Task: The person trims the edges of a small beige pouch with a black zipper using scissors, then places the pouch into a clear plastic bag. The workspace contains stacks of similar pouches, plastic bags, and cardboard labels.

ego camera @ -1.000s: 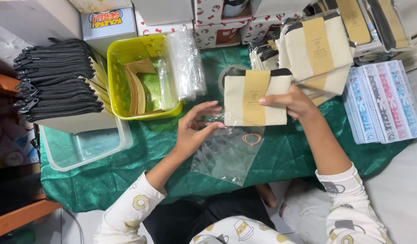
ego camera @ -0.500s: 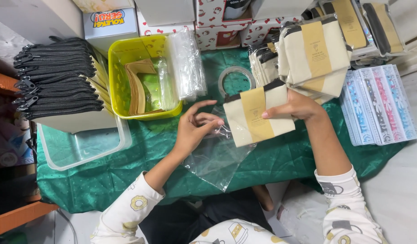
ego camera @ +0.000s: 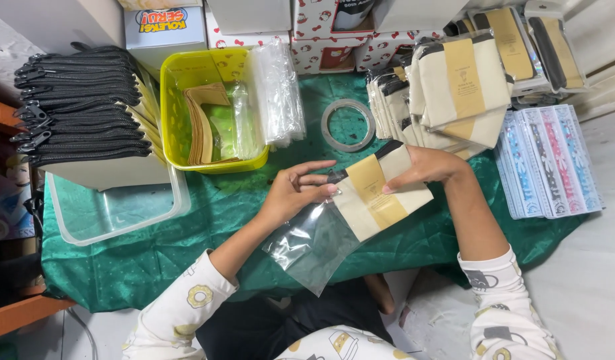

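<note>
Nearest the camera, the person's patterned cream sleeves reach up over a green cloth (ego camera: pixel 187 260) spread across the work surface. The left hand (ego camera: pixel 295 193) pinches the mouth of a clear plastic bag (ego camera: pixel 314 243), thumb and fingers closed on its upper edge, while the rest of the bag lies slack on the cloth toward the person. The right hand (ego camera: pixel 427 167) grips a cream pouch with a tan paper band (ego camera: pixel 377 193), fingers clamped over its upper right corner; the pouch is tilted, its lower left end at the mouth of the bag, and whether it is inside the opening cannot be told. Left of the hands sits an empty-looking clear plastic tub (ego camera: pixel 114 210), and on its far rim rests a stack of black zippered pouches (ego camera: pixel 81 100). Just beyond the left hand stands a yellow tray (ego camera: pixel 181 80) holding tan paper bands, with a sheaf of clear bags (ego camera: pixel 277 93) leaning at its right side. A roll of clear tape (ego camera: pixel 348 125) lies flat on the cloth beyond the pouch. To the right, a pile of banded cream pouches (ego camera: pixel 454 87) stands near flat packs of coloured pens (ego camera: pixel 547 160). Farthest off, printed cardboard boxes (ego camera: pixel 321 27) line the back.
</note>
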